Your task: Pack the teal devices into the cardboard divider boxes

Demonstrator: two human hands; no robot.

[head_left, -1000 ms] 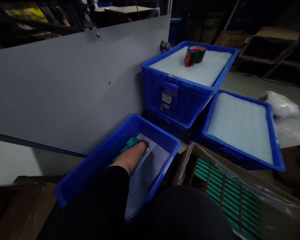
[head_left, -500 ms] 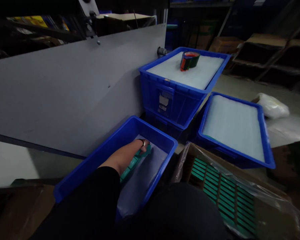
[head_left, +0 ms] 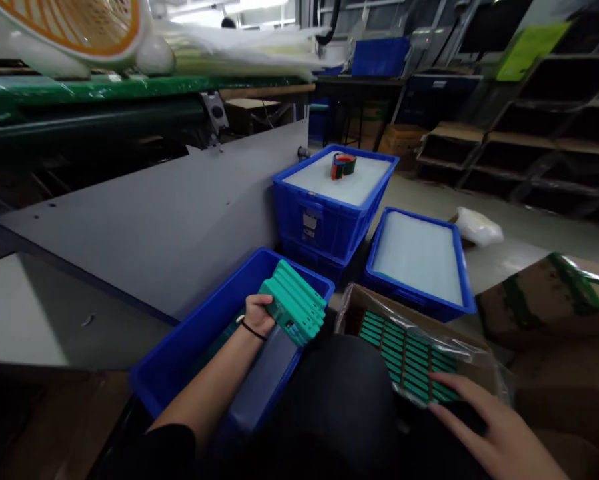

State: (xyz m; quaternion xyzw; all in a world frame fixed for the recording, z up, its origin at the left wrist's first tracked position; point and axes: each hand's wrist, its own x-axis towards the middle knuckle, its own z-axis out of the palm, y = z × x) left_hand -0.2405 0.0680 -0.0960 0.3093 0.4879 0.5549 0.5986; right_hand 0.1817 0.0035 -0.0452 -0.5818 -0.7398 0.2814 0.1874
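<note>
green tabletop (head_left: 179,85): runs along the upper left, carrying a white object with an orange grille and some plastic-wrapped material.
grey panel (head_left: 179,220): stands below it, beside the near bin; no writing shows on it.
near bin (head_left: 174,360): blue, a pale sheet on its floor, perhaps to keep pieces from scuffing; some green shapes lie in shadow inside.
left hand (head_left: 259,315): clamped on one end of a green bundle, a dark band at the wrist; gripping the end probably keeps the pieces together.
green bundle (head_left: 294,303): ridged pieces side by side, held tilted above the near bin's right side; a small pale mark on it is too blurred to read.
stacked bins (head_left: 324,230): blue, beyond the near bin; the top one has a whitish label (head_left: 310,222), its print illegible.
tape roll (head_left: 343,167): rests on the pale sheet filling the top bin, likely parked within reach.
cardboard box (head_left: 476,365): plastic-lined, with green pieces (head_left: 404,353) in tight rows, presumably to save space.
low bin (head_left: 459,267): blue, behind the box, covered with pale padding.
right hand (head_left: 484,427): empty, thumb and finger spread at the box's near corner; contact cannot be told.
</note>
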